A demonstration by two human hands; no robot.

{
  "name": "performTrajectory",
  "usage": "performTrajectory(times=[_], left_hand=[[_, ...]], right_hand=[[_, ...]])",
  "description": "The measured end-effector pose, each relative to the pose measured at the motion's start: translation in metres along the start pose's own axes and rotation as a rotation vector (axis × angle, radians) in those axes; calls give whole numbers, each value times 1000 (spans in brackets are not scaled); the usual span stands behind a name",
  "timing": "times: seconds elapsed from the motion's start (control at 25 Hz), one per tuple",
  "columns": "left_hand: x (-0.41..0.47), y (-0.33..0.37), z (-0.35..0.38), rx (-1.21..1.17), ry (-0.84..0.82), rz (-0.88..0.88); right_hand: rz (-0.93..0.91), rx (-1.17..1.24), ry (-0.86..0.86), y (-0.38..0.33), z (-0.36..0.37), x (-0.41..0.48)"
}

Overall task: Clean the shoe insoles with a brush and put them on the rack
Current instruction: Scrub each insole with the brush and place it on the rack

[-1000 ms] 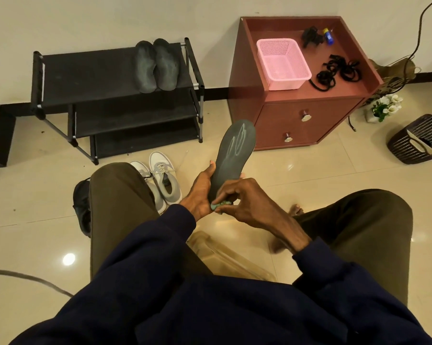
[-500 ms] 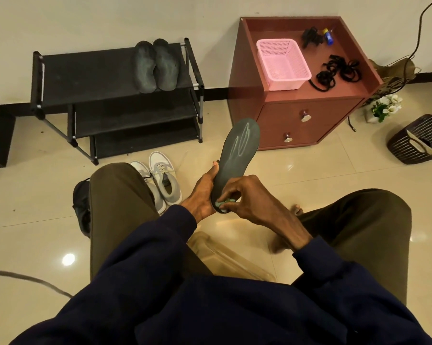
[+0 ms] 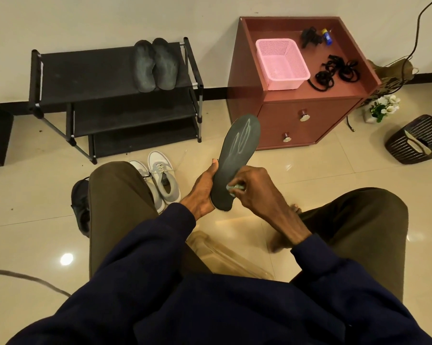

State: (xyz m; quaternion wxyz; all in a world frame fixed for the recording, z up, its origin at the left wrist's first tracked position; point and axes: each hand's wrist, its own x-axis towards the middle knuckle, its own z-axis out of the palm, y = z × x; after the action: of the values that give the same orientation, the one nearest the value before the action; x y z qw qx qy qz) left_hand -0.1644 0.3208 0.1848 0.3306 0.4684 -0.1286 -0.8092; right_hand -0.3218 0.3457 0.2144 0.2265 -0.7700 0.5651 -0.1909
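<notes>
Slid up from the heel edge since a second ago, with brush (image 3: 235,187) pinched by curled fingers (image 3: 243,176) of the right hand (image 3: 257,190) and pressed to the insole (image 3: 237,150), gripped upright over the lap by the left hand (image 3: 202,190) to steady it for scrubbing, well apart from the rack (image 3: 85,78).

Left hand (image 3: 203,193) grips the insole (image 3: 238,155); right hand (image 3: 257,188) pinches the brush (image 3: 235,187).
</notes>
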Motion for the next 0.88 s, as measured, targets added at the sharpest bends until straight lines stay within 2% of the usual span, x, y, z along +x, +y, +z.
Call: performTrajectory(times=[0.12,0.16,0.28,0.32,0.36,0.52,0.64,0.68,0.76,0.84,0.88], left_hand=[[-5,-2,7,-4,3,-26],[-4,-2,5,4,6,-17],[-3,-2,-1,1,-4,-10],[-2,-2,-1,-3,5,-10],[-2,-1,-1,1,5,-8],[-2,-4,7,51,-18,-17],[0,-6,8,21,-52,-48],[-2,-5,8,7,-67,-53],[-1,-5,4,3,-87,-56],[-1,-5,2,12,-86,-60],[-2,-5,2,12,-91,-60]], right_hand=[[-2,-104,204,6,5,3],[-31,-43,173,3,6,2],[-30,265,-144,-13,-1,-8],[-28,307,-213,-13,-3,-9],[-35,272,-209,-10,-3,-7],[0,-46,111,16,0,5],[6,4,303,18,1,6],[-4,86,285,13,2,3],[-47,246,107,0,4,-4],[-111,260,-37,-8,5,-6],[-125,239,-21,-5,5,-3]])
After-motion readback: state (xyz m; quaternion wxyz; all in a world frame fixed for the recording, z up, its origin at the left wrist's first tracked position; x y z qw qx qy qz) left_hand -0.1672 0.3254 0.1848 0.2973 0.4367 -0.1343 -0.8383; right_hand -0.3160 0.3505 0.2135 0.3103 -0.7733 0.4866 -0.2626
